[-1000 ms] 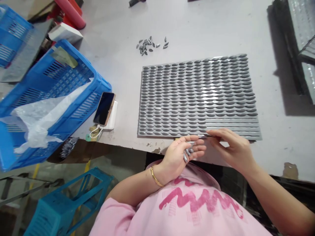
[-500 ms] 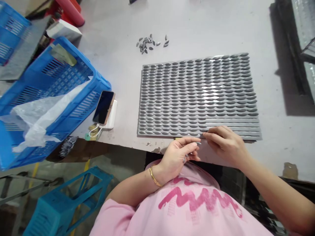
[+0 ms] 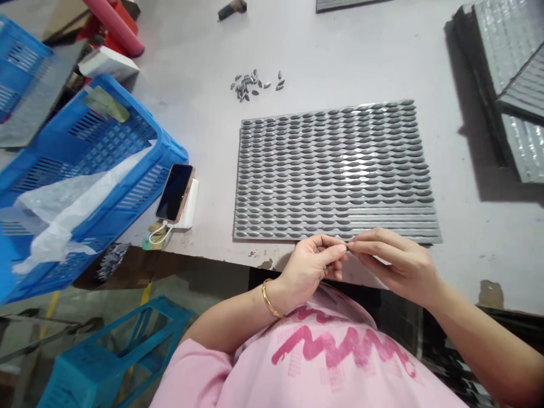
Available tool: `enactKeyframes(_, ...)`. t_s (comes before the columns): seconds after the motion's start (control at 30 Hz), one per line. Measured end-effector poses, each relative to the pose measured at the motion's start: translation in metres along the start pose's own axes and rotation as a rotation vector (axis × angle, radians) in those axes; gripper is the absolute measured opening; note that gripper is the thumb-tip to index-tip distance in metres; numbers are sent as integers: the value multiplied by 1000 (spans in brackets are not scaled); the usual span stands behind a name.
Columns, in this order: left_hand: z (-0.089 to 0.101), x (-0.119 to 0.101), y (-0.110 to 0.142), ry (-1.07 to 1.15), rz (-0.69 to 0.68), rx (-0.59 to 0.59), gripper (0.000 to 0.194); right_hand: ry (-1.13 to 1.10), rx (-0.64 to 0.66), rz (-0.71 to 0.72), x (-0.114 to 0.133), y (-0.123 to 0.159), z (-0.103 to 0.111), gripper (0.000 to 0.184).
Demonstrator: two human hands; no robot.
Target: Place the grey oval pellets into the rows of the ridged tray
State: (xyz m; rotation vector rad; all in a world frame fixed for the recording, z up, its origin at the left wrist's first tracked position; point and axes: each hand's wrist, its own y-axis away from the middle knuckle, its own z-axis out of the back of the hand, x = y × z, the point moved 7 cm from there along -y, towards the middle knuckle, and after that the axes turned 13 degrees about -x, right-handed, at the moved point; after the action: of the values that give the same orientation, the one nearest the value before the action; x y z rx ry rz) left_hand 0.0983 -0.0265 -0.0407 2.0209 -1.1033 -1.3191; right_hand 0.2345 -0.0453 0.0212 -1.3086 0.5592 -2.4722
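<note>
A grey rectangular panel [image 3: 395, 225] lies in front of me, covered with rows of raised, pointed-oval grey pieces. At its lower right, several narrow strips are bare. Just off the panel's near edge, my left hand [image 3: 309, 265] is closed, thumb and forefinger pinching a small grey oval piece [image 3: 347, 247]. More small pieces seem tucked in its curled fingers, mostly hidden. My right hand [image 3: 397, 262] meets it from the right, fingertips pinched on the same piece. Behind the panel lies a loose pile of similar oval pieces [image 3: 245, 86].
At left stand a blue plastic crate [image 3: 159, 141] holding a clear bag [image 3: 63, 215], and a phone [image 3: 175, 192] on a white block with a cable. Stacked grey panels [image 3: 488, 56] rest at right. A dark tool [image 3: 232, 9] lies at the back; a blue stool [image 3: 93, 362] stands below.
My right hand has come from the panel's near edge to my left fingertips and closed on the piece there. The view has shifted slightly, showing more of the table's far side.
</note>
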Motion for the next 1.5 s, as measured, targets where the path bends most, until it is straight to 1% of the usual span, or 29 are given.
enactKeyframes(0.07,-3,-8,0,24,25,16,25,29,-39,-48,-12,-2,7,28)
enactKeyframes(0.13,-3,-23,0,114,0,-6,18,116,-129,-86,-29,-5,17,23)
enactKeyframes(0.2,2,-34,0,228,-45,-66,16,241,-206,-71,-44,-8,24,19)
enactKeyframes(0.23,4,-35,1,263,-35,-88,18,297,-220,-38,-50,-9,24,18)
enactKeyframes(0.33,4,-23,2,268,71,-102,21,401,-172,86,-62,-12,16,20)
enactKeyframes(0.43,3,-13,3,229,94,-105,19,473,-103,167,-67,-12,8,24)
enactKeyframes(0.57,-4,-10,6,176,110,-50,15,567,-5,216,-72,-7,4,28)
enactKeyframes(0.7,-9,-10,4,151,90,6,19,587,72,198,-77,-5,6,32)
enactKeyframes(0.8,-7,-6,-3,154,62,-5,25,581,56,171,-74,-9,9,30)
enactKeyframes(0.87,-6,-3,-7,165,55,-18,29,515,-19,104,-66,-12,13,26)
enactKeyframes(0.97,-6,-2,-9,182,46,-23,32,275,-135,-96,-51,-9,16,21)
enactKeyframes(1.07,-8,-3,-6,180,39,-33,30,34,-157,-303,-38,2,7,18)
enactKeyframes(1.13,-9,-3,-5,165,30,-46,24,-66,-182,-368,-31,9,1,18)
enactKeyframes(1.27,-12,-1,-7,122,-30,-43,28,-154,-205,-352,-20,15,-1,30)
enactKeyframes(1.4,-13,6,-9,119,-31,-60,34,-65,-167,-286,-14,17,-1,42)
enactKeyframes(1.5,-14,10,-10,104,-27,-70,32,-3,-144,-216,-11,19,-1,46)
